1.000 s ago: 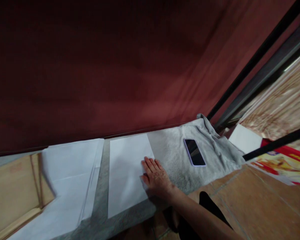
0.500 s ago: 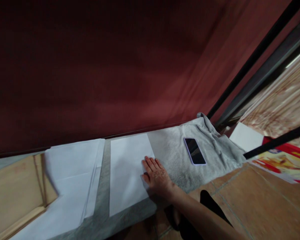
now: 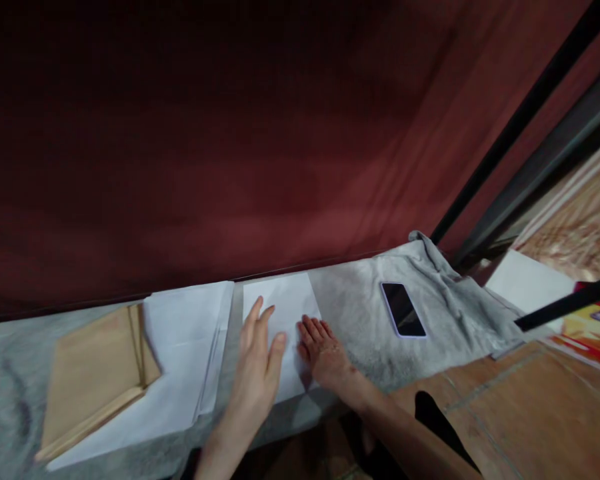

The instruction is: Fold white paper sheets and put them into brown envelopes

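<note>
A single sheet of white paper (image 3: 280,293) lies flat on a grey cloth (image 3: 350,307). On its right edge rests my right hand (image 3: 323,350), palm down with the fingers stretched out. Over the sheet's left part is my left hand (image 3: 257,353), fingers apart and nothing held; whether it touches the paper I cannot tell. To the left sits a stack of white paper (image 3: 190,347). Several brown paper envelopes (image 3: 97,360) lie partly on top of that stack.
A phone (image 3: 403,310) in a lilac case lies on the cloth to the right. Dark bars (image 3: 520,127) slant past the right end, where a red and yellow box (image 3: 597,327) stands on the tiled floor (image 3: 510,400). A dark red surface (image 3: 260,167) rises behind.
My left hand has come into view over the sheet. My right hand stays at the paper's right edge. The view has shifted left, showing more of the envelopes.
</note>
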`<state>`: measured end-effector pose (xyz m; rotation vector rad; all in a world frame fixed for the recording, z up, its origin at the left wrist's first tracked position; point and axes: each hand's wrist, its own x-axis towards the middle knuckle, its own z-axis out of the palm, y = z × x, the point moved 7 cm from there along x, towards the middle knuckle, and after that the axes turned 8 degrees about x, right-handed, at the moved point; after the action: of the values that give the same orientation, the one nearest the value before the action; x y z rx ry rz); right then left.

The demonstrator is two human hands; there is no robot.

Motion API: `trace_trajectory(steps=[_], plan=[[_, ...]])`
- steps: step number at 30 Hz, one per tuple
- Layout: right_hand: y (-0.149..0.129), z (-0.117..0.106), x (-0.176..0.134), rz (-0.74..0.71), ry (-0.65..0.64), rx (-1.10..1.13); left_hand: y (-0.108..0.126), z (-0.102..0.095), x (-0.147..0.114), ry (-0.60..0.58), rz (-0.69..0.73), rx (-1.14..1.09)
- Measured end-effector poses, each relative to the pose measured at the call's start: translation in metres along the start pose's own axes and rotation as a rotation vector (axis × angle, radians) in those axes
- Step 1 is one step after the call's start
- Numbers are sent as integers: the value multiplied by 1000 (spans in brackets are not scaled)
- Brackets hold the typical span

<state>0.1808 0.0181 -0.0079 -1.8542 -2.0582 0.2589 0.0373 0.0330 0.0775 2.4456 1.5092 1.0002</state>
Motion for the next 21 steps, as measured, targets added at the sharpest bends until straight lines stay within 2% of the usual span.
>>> trace_trajectory(steps=[4,7,9,14,21], plan=[[-2,0,0,-51,88,-24,-17,68,-20,-194,85,262],[-2,6,2,-87,109,-35,-31,98,-31,-248,114,399],[-2,10,2,-104,119,-44,-35,101,-33,-247,116,442],[5,9,1,-101,175,-73,-43,86,-32,-213,54,502],[38,-3,-1,18,190,-145,-69,71,-37,-153,-33,505]])
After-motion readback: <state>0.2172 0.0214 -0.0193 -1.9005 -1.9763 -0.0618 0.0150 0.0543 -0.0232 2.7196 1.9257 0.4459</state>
